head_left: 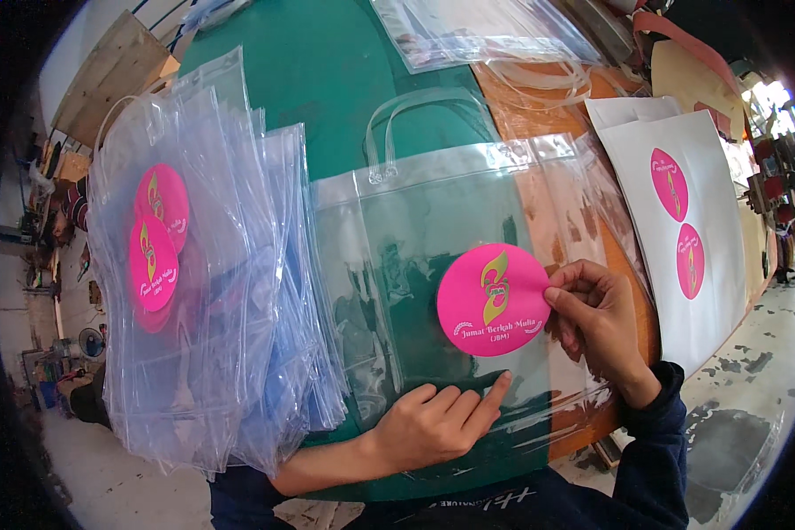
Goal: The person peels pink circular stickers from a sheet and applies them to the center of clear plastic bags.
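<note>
A clear plastic bag (pixel 375 291) with thin see-through handles lies flat in front of me. Over it is a round pink sticker (pixel 468 305) with a green leaf-like emblem and white lettering. My right hand (pixel 596 322) pinches the sticker's right edge between thumb and forefinger. Whether the sticker's left part touches the bag, I cannot tell. Just below the sticker, my left hand (pixel 437 426) rests on the bag's lower part, index finger stretched out toward the right and the other fingers loosely bent, holding nothing visible.
A thick pile of clear bags (pixel 230 291) with pink stickers stands at the left. White sticker sheets (pixel 671 230) carrying two pink ovals lie at the right. More clear bags (pixel 477 31) are at the far side of the green table top (pixel 318 71), beside a brown wooden part (pixel 521 102).
</note>
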Available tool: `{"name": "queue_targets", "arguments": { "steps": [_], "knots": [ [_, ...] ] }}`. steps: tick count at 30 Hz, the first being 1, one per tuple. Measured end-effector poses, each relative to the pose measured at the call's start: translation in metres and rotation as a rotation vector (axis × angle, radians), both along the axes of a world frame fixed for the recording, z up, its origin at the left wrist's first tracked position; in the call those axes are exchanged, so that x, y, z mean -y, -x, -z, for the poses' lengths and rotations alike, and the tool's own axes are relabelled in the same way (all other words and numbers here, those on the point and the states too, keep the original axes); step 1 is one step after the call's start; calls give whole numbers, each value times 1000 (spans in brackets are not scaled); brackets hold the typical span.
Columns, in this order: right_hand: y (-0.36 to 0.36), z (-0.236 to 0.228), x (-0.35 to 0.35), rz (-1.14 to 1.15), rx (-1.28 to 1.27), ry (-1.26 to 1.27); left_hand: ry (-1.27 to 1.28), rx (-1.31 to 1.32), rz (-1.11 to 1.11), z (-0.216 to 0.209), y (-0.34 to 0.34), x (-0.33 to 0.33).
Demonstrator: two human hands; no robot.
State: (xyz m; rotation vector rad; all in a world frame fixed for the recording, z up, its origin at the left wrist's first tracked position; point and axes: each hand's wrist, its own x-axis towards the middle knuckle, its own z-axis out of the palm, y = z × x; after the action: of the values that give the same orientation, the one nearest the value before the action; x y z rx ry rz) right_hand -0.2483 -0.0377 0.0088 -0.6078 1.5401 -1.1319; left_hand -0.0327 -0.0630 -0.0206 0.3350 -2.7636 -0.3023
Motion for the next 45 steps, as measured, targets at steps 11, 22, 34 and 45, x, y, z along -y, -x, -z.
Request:
{"name": "queue_targets", "arguments": {
  "steps": [11,22,34,45],
  "knots": [
    [0,1,0,-1,4,1,-43,8,5,-2,0,2],
    [0,3,-3,-8,24,32,-65,18,4,-4,-2,0],
    [1,0,-1,-18,18,14,-52,-11,-2,-1,0,2],
    [-1,0,-1,-20,-4,-12,-53,14,13,-3,-2,2]
  ]
}}
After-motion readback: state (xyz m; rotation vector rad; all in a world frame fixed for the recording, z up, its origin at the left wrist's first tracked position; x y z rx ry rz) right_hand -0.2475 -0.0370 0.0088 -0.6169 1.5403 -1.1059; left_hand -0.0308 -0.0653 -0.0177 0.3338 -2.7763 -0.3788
